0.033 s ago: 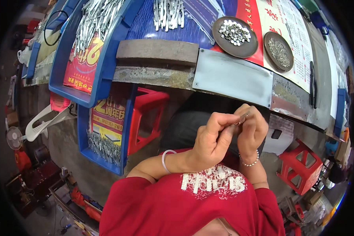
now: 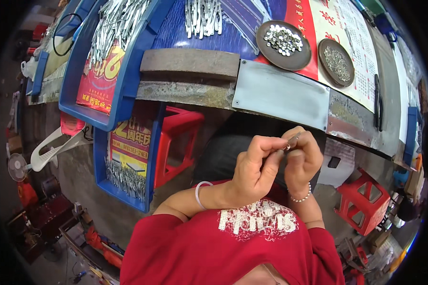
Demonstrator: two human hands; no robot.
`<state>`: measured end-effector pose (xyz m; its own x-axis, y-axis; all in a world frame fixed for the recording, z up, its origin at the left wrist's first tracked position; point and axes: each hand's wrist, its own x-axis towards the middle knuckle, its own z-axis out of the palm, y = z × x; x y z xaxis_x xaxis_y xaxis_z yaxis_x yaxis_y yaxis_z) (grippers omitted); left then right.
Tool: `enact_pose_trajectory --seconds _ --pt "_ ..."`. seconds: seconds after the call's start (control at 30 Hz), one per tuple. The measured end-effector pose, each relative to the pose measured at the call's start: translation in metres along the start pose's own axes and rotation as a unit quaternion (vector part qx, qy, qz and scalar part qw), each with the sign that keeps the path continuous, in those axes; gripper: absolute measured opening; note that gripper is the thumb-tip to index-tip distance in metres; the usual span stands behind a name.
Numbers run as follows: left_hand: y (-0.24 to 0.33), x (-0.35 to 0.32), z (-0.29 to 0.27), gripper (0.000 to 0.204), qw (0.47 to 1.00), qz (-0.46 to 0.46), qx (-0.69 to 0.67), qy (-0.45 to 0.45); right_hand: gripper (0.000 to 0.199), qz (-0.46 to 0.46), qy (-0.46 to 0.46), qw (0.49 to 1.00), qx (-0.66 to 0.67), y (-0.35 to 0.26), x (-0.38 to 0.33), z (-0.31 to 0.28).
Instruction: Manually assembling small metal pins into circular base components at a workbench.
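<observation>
My left hand [image 2: 256, 167] pinches a small grey metal piece [image 2: 294, 139] between thumb and forefinger, in front of the table edge. My right hand [image 2: 303, 154] is curled around the other end, its fingers closed on the same piece. The fingers hide most of it, so I cannot tell its exact kind. Above the hands, a pale metal plate [image 2: 281, 94] is screwed to the table edge. Farther back stand a brown dish [image 2: 297, 60] of small shiny round discs [image 2: 283, 40] and another dish [image 2: 349, 78] of tiny metal parts [image 2: 336, 63].
Thin metal strips [image 2: 203, 18] lie on the blue table covering. A blue tray [image 2: 123, 102] at left holds more strips [image 2: 114, 28]; a lower blue bin [image 2: 101, 166] holds small metal pieces [image 2: 127, 178]. Black-handled pliers [image 2: 378, 102] lie at right. Red stools [image 2: 366, 202] stand below.
My right hand's fingers have shifted slightly around the metal piece, and a little more of it shows. My left hand stays almost in place.
</observation>
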<state>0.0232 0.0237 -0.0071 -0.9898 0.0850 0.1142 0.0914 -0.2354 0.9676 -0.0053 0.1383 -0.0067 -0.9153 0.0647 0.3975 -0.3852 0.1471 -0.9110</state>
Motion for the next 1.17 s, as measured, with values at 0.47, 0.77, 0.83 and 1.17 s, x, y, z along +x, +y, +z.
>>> enact_pose_trajectory --seconds 0.47,0.77,0.83,1.17 --pt "-0.004 -0.003 0.002 0.016 1.000 -0.009 -0.019 -0.011 0.017 -0.123 0.022 0.980 -0.157 0.001 0.000 0.001" --pt "0.019 0.038 -0.023 0.019 0.908 -0.303 -0.272 -0.096 0.059 0.164 -0.037 0.980 0.107 0.009 0.012 -0.028" --pt "0.023 0.054 -0.032 0.019 0.899 -0.332 -0.265 -0.105 0.051 0.121 -0.033 0.992 0.021 0.011 0.015 -0.039" --pt "0.014 0.211 -0.069 0.019 0.900 0.080 0.427 -0.040 0.024 -0.060 0.118 0.975 -0.176 0.047 0.025 -0.065"
